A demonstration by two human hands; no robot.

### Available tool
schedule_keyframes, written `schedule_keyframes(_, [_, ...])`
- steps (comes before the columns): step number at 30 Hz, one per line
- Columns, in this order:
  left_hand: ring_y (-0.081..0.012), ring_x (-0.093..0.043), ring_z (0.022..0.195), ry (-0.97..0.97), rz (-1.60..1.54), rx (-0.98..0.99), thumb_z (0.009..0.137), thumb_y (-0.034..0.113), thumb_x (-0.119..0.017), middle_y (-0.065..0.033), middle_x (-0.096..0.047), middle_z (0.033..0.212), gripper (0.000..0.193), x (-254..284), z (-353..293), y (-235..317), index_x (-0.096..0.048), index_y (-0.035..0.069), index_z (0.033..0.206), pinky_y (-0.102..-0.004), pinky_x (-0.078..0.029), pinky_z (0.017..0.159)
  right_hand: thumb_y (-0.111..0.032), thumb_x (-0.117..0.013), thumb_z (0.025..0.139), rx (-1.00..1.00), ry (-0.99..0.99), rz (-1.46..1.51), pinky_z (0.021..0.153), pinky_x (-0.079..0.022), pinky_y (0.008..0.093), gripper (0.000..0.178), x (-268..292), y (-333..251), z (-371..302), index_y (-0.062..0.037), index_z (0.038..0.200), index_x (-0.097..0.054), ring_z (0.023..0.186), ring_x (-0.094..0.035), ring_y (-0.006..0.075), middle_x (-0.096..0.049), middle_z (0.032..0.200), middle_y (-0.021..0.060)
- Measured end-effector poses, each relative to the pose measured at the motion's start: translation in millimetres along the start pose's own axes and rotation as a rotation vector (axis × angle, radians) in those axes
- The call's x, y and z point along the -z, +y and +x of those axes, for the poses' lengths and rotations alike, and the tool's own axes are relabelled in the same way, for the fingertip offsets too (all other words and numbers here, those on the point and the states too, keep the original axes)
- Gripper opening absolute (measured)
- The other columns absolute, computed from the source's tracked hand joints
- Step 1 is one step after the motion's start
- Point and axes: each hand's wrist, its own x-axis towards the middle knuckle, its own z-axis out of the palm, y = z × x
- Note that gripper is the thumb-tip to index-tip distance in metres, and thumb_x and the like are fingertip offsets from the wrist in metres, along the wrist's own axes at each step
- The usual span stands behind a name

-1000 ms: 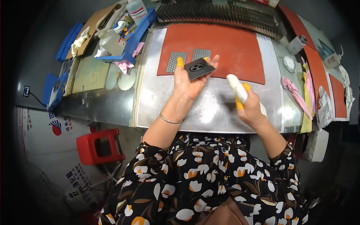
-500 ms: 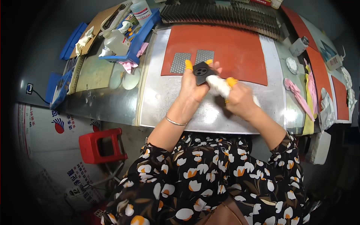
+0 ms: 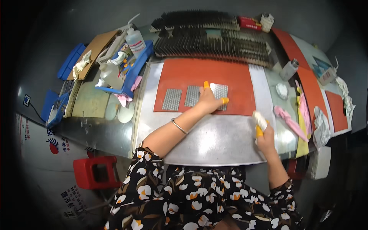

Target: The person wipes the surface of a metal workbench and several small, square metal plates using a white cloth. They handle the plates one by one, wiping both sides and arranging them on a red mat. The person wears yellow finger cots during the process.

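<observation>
My left hand point(image 3: 210, 101) reaches over the orange-red mat point(image 3: 239, 76), palm down. Yellow cots cover its thumb and index finger, which are spread apart. Between them lies a small rectangular panel with a grey dotted face point(image 3: 220, 90), which the thumb overlaps at the right edge. Two similar panels rest to its left, a middle panel point(image 3: 191, 96) partly behind my fingers and a left panel point(image 3: 171, 99). Off the mat's front right corner, my right hand point(image 3: 265, 138), also with yellow cots, is closed round a wad of white cloth point(image 3: 260, 120).
Black slotted racks point(image 3: 214, 48) span the back. On the left stands a blue tray point(image 3: 132, 78) with a squeeze bottle point(image 3: 135, 41). A pink cloth point(image 3: 289, 120), a foil-like round dish point(image 3: 282, 91) and a grey bottle point(image 3: 289, 69) lie right. A red stool point(image 3: 84, 172) stands below left.
The black piece with round rings held in my left hand is no longer seen; a third dotted panel now lies on the mat under that hand. My right hand moved away rightward with the cloth.
</observation>
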Motion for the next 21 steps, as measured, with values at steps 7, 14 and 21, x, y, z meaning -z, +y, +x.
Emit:
schedule_keyframes(7, [-0.0312, -0.048, 0.108, -0.035, 0.392, -0.302, 0.072, 0.029, -0.069, -0.0208, -0.048, 0.116, 0.059, 42.7, -7.2, 16.2, -0.047, -0.007, 0.114, -0.0364, -0.042, 0.089, 0.004, -0.048, 0.079, 0.014, 0.019, 0.033, 0.076, -0.046, 0.0338, 0.036, 2.3, 35.5, -0.2, 0.0008, 0.114, -0.055, 0.086, -0.059, 0.0329, -0.059, 0.097, 0.0187])
schedule_keyframes(14, [-0.0231, -0.064, 0.066, 0.369, 0.417, -0.338, 0.074, 0.009, -0.055, -0.0136, -0.065, 0.071, 0.016, 167.1, 200.3, 39.1, -0.063, -0.001, 0.083, -0.0334, -0.049, 0.064, 0.006, -0.048, 0.071, -0.093, -0.147, 0.101, 0.066, -0.045, 0.0341, 0.043, 7.3, 33.7, -3.3, -0.0011, 0.112, -0.056, 0.072, -0.056, 0.0323, -0.055, 0.083, 0.0167])
schedule_keyframes(21, [-0.0258, -0.064, 0.089, 0.269, 0.852, 0.052, 0.078, 0.021, -0.062, -0.0117, -0.068, 0.087, 0.025, 125.3, 302.8, 87.1, -0.066, 0.003, 0.095, -0.0368, -0.05, 0.078, 0.001, -0.053, 0.055, -0.056, -0.148, 0.099, 0.055, -0.043, 0.0326, 0.059, 19.7, 37.4, 3.3, -0.0045, 0.114, -0.057, 0.06, -0.052, 0.0275, -0.051, 0.074, 0.0122])
